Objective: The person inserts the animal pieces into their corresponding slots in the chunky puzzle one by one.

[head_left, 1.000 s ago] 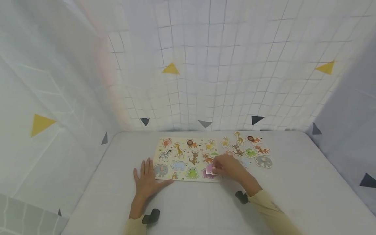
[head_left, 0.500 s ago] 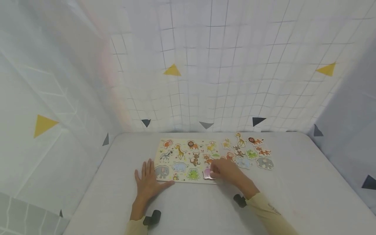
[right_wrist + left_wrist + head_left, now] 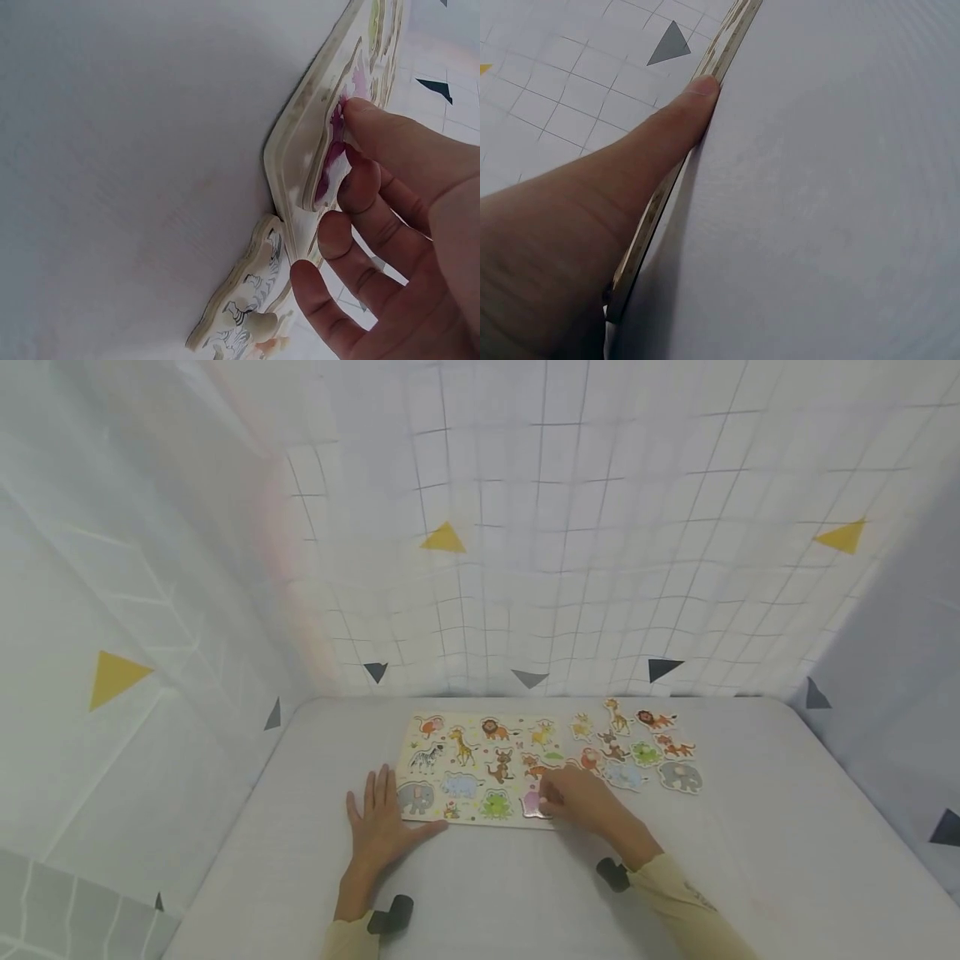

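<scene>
A cream puzzle board (image 3: 487, 823) with animal pictures lies flat on the white table. My left hand (image 3: 377, 832) rests with fingers spread at its front left corner; in the left wrist view the thumb (image 3: 660, 127) lies along the board's edge. My right hand (image 3: 587, 799) is over the front right corner, thumb and index finger pinching a purple animal piece (image 3: 331, 154). That piece lies on the board at the purple picture, partly hidden by the fingers. Whether it sits fully in its recess, I cannot tell.
Several loose animal pieces lie right of the board, among them a giraffe (image 3: 617, 717), a lion (image 3: 656, 719), a frog (image 3: 645, 753) and a grey elephant (image 3: 681, 777). A zebra piece (image 3: 251, 296) with a knob touches or nearly touches the board's corner. A gridded white cloth (image 3: 510, 593) hangs behind.
The purple piece was tilted or offset over its picture a second ago and now lies lower, lined up with it. The right hand moved slightly with it. The left hand stayed put.
</scene>
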A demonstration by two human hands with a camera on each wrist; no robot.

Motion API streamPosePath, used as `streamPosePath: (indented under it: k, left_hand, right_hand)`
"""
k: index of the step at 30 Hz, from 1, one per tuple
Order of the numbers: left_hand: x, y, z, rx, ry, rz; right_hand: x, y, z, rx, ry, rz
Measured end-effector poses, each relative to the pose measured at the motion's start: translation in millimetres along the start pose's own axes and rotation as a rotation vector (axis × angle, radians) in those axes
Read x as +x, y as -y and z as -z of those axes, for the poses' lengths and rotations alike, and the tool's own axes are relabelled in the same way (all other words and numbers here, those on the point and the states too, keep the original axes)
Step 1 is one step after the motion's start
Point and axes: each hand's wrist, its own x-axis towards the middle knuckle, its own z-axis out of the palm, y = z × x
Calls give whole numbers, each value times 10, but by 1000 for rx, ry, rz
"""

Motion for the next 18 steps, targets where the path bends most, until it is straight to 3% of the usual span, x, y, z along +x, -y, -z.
streamPosePath:
  k: [18]
  left_hand:
    - [2, 10, -15, -3, -5, -3]
  right_hand:
    - [-20, 7, -13, 42, 38, -44]
